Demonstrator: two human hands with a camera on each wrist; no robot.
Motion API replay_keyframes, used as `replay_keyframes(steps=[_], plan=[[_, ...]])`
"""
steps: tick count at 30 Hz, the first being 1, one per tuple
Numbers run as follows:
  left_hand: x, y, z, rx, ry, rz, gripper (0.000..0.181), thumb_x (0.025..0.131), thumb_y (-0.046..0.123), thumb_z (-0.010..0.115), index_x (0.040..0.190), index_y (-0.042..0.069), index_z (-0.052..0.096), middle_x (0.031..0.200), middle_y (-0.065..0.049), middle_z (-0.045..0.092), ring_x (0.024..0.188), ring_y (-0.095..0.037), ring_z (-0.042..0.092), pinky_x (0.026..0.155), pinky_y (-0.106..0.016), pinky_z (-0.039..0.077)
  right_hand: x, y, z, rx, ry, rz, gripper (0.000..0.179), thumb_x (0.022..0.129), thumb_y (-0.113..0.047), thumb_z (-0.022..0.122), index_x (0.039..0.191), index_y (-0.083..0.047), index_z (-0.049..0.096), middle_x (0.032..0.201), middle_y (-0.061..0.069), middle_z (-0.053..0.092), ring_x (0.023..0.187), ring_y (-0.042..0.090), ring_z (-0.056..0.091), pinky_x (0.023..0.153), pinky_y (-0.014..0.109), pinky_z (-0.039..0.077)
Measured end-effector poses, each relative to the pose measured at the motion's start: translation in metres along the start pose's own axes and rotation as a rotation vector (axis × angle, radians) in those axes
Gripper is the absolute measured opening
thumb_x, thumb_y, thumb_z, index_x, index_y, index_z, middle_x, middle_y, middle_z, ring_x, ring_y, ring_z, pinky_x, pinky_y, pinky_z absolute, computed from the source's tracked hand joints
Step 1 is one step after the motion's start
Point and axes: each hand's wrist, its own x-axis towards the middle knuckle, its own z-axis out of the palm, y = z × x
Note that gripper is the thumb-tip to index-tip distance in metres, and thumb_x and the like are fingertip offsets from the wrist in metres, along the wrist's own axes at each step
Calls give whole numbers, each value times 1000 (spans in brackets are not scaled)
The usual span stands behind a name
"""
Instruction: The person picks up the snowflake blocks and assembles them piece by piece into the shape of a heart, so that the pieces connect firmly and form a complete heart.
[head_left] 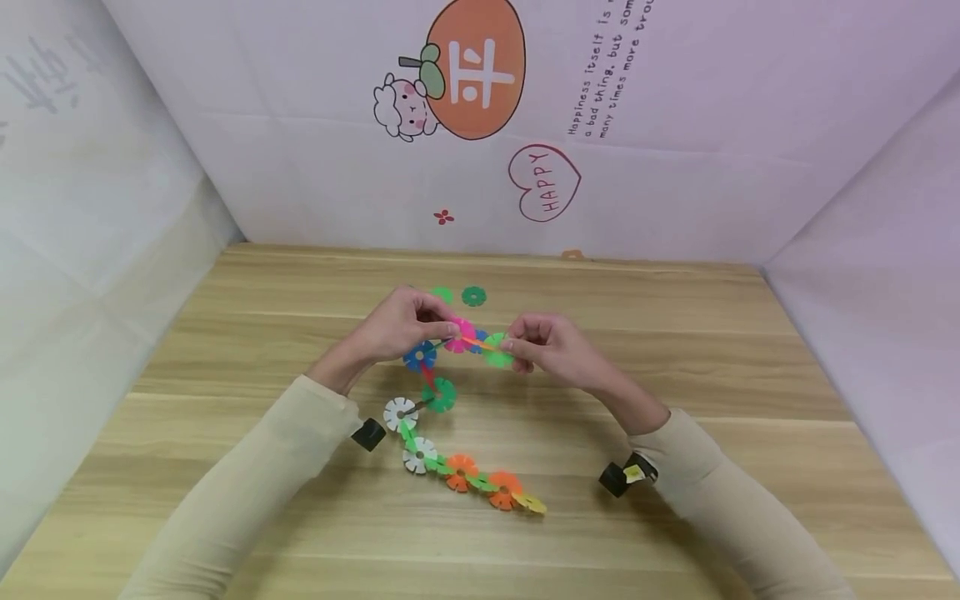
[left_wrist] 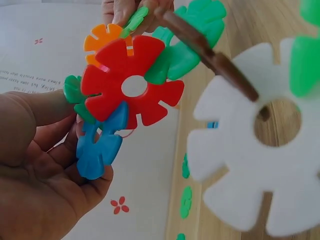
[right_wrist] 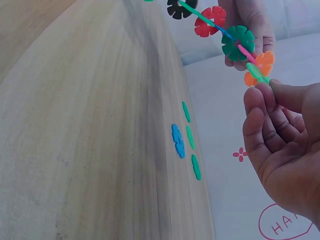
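Note:
A chain of slotted plastic flower discs hangs between the hands and curves down toward the front of the table. My left hand (head_left: 401, 323) pinches it near the pink disc (head_left: 457, 336); the left wrist view shows that thumb at a dark green disc (left_wrist: 75, 97). Between thumb and fingertips, my right hand (head_left: 553, 348) pinches the light green disc (head_left: 496, 350) at the chain's upper end, joined to an orange disc (right_wrist: 265, 62). Below the left hand follow a blue disc (head_left: 419, 356), a red disc (left_wrist: 132, 86), a green disc (head_left: 441, 395) and white discs (head_left: 401, 415). A yellow disc (head_left: 532, 503) ends the chain.
Loose green discs (head_left: 474, 296) lie near the back edge of the wooden table (head_left: 675, 333), with a loose blue disc (right_wrist: 178, 141) beside them. Printed white sheeting (head_left: 337, 192) stands behind the table and along both sides. Black wrist cameras (head_left: 615, 480) sit below the sleeves.

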Motion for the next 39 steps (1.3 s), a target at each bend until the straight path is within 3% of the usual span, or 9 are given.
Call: replay_keyframes(steps=[7,10,13,16,20,22,28,33,39], plan=[[-4,-8,-7,22,-6,1,13,96,13,70,101,2,77,88,-7,73,90,-35,67,73,-33,54,7,5,0,-16,5,5,12,100,-13,64,96,-2,68,74,13,65,65,30,60,61,46,55],[-7,-14,-13,31,-12,-22,15,97,16,70,102,4,76,91,-6,73,93,-35,67,75,-33,54,15,11,-3,-4,16,45,21,103,-21,60,100,-2,69,75,15,65,66,32,60,64,51,54],[-12,-19,-20,32,-6,-59,16,98,18,69,105,5,76,94,-6,72,96,-35,66,78,-34,54,26,21,-8,-6,26,81,32,105,-28,56,105,2,69,77,19,65,67,28,60,65,49,55],[-17,-22,-26,13,11,-96,17,98,18,68,107,5,75,97,-8,72,98,-34,66,81,-35,55,40,32,-12,-77,22,92,31,104,-24,58,107,4,69,78,20,64,66,23,58,61,38,53],[-23,-27,-30,-13,6,-118,18,99,17,67,109,4,74,99,-8,72,99,-35,64,82,-35,55,55,43,-13,-244,-7,119,15,98,-15,67,104,-1,71,78,13,65,65,19,58,57,28,50],[-26,-28,-30,-18,3,-117,19,99,17,67,110,4,74,99,-8,72,99,-35,64,81,-34,54,62,46,-11,-344,-30,126,15,96,-17,71,106,-5,71,80,9,65,66,19,60,58,28,50],[-29,-31,-32,-42,11,-101,18,98,14,67,109,1,73,100,-9,72,102,-41,63,86,-39,56,75,44,1,-591,-108,127,39,86,-31,82,113,-8,67,89,5,66,83,20,60,76,35,50],[-30,-30,-33,-57,14,-108,18,99,12,67,110,-1,73,101,-10,71,104,-42,62,91,-46,54,77,41,4,-627,-120,168,40,84,-31,85,109,-7,65,96,6,66,92,22,61,83,38,51],[-31,-30,-33,-37,15,-113,19,99,13,66,111,0,73,102,-10,71,103,-40,62,87,-40,54,71,39,4,-581,-119,174,38,82,-25,86,100,-7,58,92,7,61,84,21,56,73,35,49]])
